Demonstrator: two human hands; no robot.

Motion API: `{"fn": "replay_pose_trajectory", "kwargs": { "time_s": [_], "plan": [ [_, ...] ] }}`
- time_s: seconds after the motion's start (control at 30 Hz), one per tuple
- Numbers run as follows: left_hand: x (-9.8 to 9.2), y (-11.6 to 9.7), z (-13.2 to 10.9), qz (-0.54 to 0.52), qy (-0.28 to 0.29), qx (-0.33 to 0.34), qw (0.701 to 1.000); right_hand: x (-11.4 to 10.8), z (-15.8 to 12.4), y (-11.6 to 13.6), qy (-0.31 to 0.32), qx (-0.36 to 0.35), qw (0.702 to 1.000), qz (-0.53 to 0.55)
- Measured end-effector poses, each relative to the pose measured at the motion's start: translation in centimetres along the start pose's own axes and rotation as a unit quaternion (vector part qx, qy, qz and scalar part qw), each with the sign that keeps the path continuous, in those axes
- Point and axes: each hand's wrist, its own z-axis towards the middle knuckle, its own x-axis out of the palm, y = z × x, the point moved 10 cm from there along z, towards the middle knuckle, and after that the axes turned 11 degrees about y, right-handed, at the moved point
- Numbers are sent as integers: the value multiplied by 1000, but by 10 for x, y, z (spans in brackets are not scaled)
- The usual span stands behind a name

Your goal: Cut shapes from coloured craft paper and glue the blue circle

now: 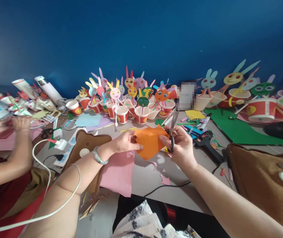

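Observation:
My left hand (125, 141) pinches the left edge of an orange paper piece (151, 142) held above the grey table (143, 178). My right hand (179, 145) grips black scissors (173, 129), whose blades point up and meet the paper's right edge. A green bangle sits on my left wrist. A pink paper sheet (118, 172) lies under my left forearm, with small pink scraps (165, 179) beside it.
Several red-and-white paper cups (121, 114) with bunny-eared paper faces stand along the back, more at the right (260, 107). A black glue gun (207, 140), green paper (235, 130), brown cushions (267, 185), a power strip (64, 152). Another person's hands (14, 124) work at the left.

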Motion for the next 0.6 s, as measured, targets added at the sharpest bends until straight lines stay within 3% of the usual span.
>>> {"fn": "replay_pose_trajectory", "kwargs": {
  "time_s": [0.1, 0.3, 0.5, 0.6],
  "plan": [
    [0, -1, -1, -15, -13, -5, 1000, 3, 0, 0, 16, 12, 1000, -4],
    [-19, -17, -9, 28, -89, 7, 996, 7, 3, 1, 40, 4, 999, -35],
    [-11, -3, -1, 4, -48, -13, 999, 4, 2, 3, 29, 5, 999, -24],
    [-17, -3, -2, -22, -77, 2, 997, 6, 1, -1, 31, 29, 999, -1]
  ]
}}
